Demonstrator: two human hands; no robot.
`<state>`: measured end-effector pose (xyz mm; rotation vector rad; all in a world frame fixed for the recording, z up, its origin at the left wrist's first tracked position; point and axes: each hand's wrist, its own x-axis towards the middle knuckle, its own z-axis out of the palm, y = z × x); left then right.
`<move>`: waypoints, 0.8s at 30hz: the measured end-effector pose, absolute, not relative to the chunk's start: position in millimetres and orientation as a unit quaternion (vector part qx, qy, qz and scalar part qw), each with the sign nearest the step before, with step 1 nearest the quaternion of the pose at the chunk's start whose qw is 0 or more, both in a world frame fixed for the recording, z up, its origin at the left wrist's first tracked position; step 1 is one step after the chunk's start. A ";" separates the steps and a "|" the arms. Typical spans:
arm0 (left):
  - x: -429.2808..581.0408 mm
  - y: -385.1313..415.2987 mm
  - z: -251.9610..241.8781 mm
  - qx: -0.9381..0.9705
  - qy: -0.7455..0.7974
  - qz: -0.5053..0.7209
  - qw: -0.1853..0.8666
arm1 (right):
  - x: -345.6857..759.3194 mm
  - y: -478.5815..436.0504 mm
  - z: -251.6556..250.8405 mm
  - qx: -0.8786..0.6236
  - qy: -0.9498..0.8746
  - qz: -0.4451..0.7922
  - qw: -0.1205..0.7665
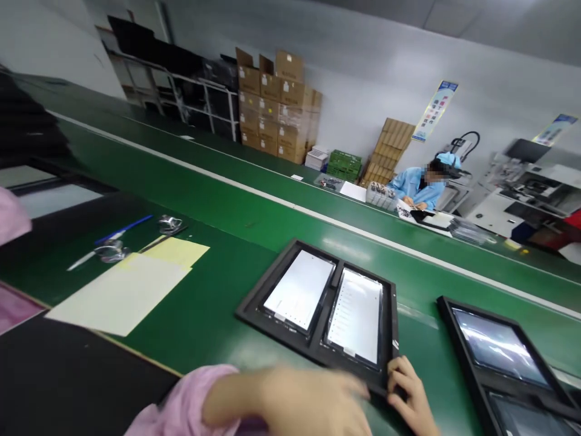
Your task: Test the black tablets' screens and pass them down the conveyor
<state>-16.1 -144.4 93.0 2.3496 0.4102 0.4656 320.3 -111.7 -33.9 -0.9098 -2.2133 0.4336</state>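
A black two-compartment tray (316, 350) lies on the green work surface, with a flat white-faced panel (302, 287) in its left compartment and another white-faced panel (356, 315) in its right one. At the tray's near right corner, the curled fingers of my right hand (408, 387) grip the frame. My left hand (313, 402), in a pink sleeve, reaches across in front of the tray's near edge. Motion smears its fingers, so whether it holds anything is unclear.
To the right lies another black tray (474, 357) with dark glossy panels. Paper sheets (122, 290), a blue pen (122, 230) and small clear-wrapped items lie left. Someone else's pink sleeve (11, 215) shows at the left edge. Across the line sits a co-worker (420, 184) in blue.
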 end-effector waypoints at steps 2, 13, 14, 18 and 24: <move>-52.5 -112.0 100.6 0.884 0.232 0.209 0.347 | 340.0 -103.1 -33.0 -0.429 -0.785 0.224 0.386; -136.3 -62.2 20.0 0.786 0.549 0.093 0.269 | 275.6 3.1 -26.1 -0.578 -0.598 0.249 0.496; -131.4 -65.2 19.1 0.788 0.554 0.088 0.253 | 271.5 1.4 -23.3 -0.570 -0.622 0.226 0.487; -123.8 -63.4 28.6 0.792 0.573 0.057 0.202 | 255.7 -17.6 -3.0 -0.495 -0.755 0.114 0.414; -125.9 -47.3 40.3 0.750 0.636 0.152 0.103 | 196.7 -53.8 20.6 -0.404 -0.893 0.034 0.196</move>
